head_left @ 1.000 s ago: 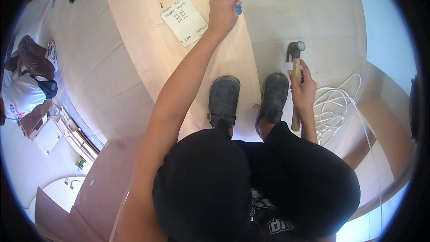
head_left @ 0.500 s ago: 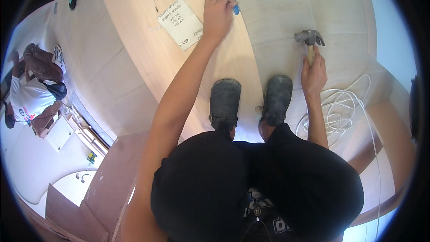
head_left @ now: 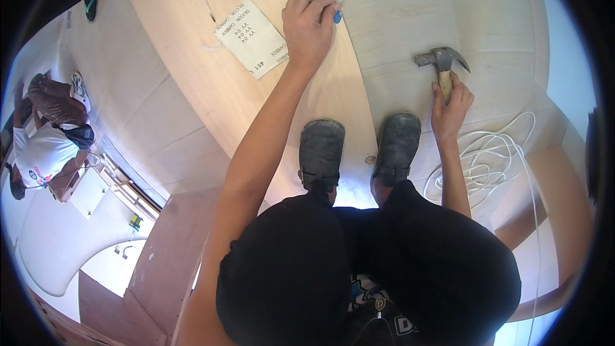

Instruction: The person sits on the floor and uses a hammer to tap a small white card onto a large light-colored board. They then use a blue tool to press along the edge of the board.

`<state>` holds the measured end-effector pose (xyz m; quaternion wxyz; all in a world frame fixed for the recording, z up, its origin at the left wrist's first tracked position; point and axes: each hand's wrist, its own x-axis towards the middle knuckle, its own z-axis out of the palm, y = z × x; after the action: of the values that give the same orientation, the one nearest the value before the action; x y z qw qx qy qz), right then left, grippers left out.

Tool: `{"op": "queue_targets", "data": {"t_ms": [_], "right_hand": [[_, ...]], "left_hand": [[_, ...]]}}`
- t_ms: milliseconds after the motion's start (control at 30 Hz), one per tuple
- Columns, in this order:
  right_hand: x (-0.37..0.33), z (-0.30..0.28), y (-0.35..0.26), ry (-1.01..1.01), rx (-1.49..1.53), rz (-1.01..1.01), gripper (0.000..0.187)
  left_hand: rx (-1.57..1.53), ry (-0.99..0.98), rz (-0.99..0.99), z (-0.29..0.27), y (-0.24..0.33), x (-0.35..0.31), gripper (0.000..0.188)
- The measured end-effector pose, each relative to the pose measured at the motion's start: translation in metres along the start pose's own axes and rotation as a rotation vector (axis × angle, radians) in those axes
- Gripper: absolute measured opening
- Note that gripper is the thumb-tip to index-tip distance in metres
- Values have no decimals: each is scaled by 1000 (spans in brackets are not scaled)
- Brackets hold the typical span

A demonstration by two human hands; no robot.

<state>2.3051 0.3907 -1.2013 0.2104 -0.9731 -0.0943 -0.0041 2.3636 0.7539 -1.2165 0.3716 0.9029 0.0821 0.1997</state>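
Note:
My left hand [head_left: 309, 29] reaches forward and pinches a small blue object [head_left: 337, 16] against the right edge of a light plywood board [head_left: 192, 77]. A sheet of paper with print [head_left: 251, 37] lies on that board just left of the hand. My right hand [head_left: 450, 102] grips the wooden handle of a claw hammer [head_left: 442, 64], whose steel head is raised over a paler panel [head_left: 410, 13]. My two dark shoes [head_left: 359, 150] stand on the boards below both hands.
A loose coil of white cord [head_left: 496, 160] lies at the right beside my right forearm. Another person [head_left: 48, 134] in a white shirt crouches far left. Brown sheets [head_left: 160, 263] lie lower left.
My right hand has lifted the hammer up and forward, away from beside my right shoe. My left hand stays on the board's edge with the blue object.

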Motion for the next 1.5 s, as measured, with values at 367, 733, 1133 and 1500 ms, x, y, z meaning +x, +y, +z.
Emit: {"op": "queue_targets", "data": {"t_ms": [367, 733, 1133, 1500], "right_hand": [[2, 4, 1, 12, -9, 26, 50], [3, 0, -7, 71, 56, 75, 51], [138, 42, -168, -286, 585, -174, 33], [161, 80, -191, -277, 592, -35, 15]], "left_hand": [[212, -9, 115, 7, -1, 10, 6], [327, -89, 121, 14, -5, 5, 13], [28, 63, -144, -93, -45, 5, 16], [318, 46, -212, -139, -125, -22, 29]]}}
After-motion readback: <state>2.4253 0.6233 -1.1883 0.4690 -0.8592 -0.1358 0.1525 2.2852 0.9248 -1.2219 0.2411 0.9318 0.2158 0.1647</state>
